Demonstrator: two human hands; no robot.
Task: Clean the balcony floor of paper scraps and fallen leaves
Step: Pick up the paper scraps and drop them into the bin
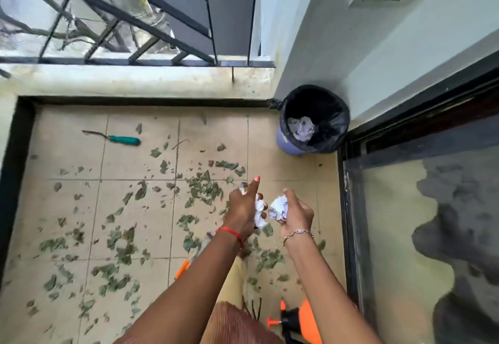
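Both hands are out over the beige tiled balcony floor (67,208), w/ paper in each. The left hand (243,206) has its index finger pointing straight fwd. Its other fingers curl round a white crumpled paper scrap (260,215), which sits on the palm side, toward the other hand, and hangs a bit below the fingers. The right hand (298,215) has fingers & thumb curled round a white crumpled paper ball (279,207). The ball bulges out on that hand's left side, facing the scrap. The 2 papers are just beside each other; can't tell if they touch. A red thread (229,231) circles the left wrist, a thin chain bracelet (298,233) the right.

Ahead & slightly right of the hands, in the far right corner of the floor, stands a round lavender bin lined w/ a black plastic bag (337,119), well apart from both hands. Crumpled white paper (301,129) lies inside it. Torn green leaves (205,187) are strewn over most tiles, thickest under & left of the hands. A green-handled metal tool (124,140) lies far left on the tiles. An orange-and-black spray bottle (305,319) stands at the bottom edge, beside the dark-framed glass door (405,222).
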